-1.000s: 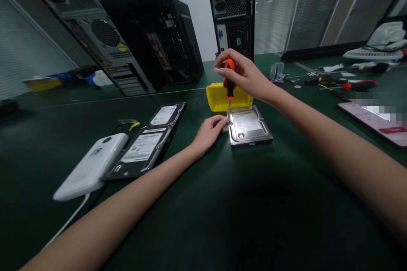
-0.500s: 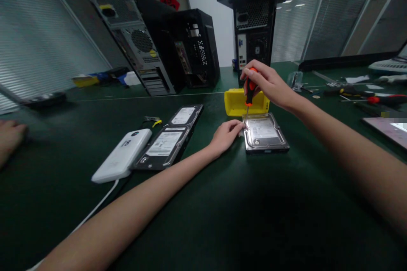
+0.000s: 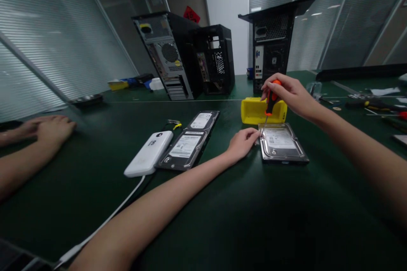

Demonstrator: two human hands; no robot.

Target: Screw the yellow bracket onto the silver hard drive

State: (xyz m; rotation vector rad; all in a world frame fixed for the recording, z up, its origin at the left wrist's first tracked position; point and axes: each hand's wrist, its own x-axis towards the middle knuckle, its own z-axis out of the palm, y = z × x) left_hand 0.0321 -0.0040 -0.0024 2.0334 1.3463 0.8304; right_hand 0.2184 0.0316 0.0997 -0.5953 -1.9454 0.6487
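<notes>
A silver hard drive lies label up on the dark green table. My right hand is wrapped round the orange-and-black handle of a screwdriver, held upright with its tip at the drive's left edge. Beside that tip, my left hand rests on the table with its fingers pinched at the drive's edge; what they hold is too small to name. Directly behind the drive sits a yellow tray. Two more drives lie end to end left of my left hand.
A white power bank with a white cable lies left of the two drives. Computer cases stand at the back, another behind the yellow tray. Another person's hands rest at the left. Pliers and tools lie at the right.
The view has turned left, so things appear farther right. More of the other person's hands and arms shows at the left. My hands keep the same places at the drive.
</notes>
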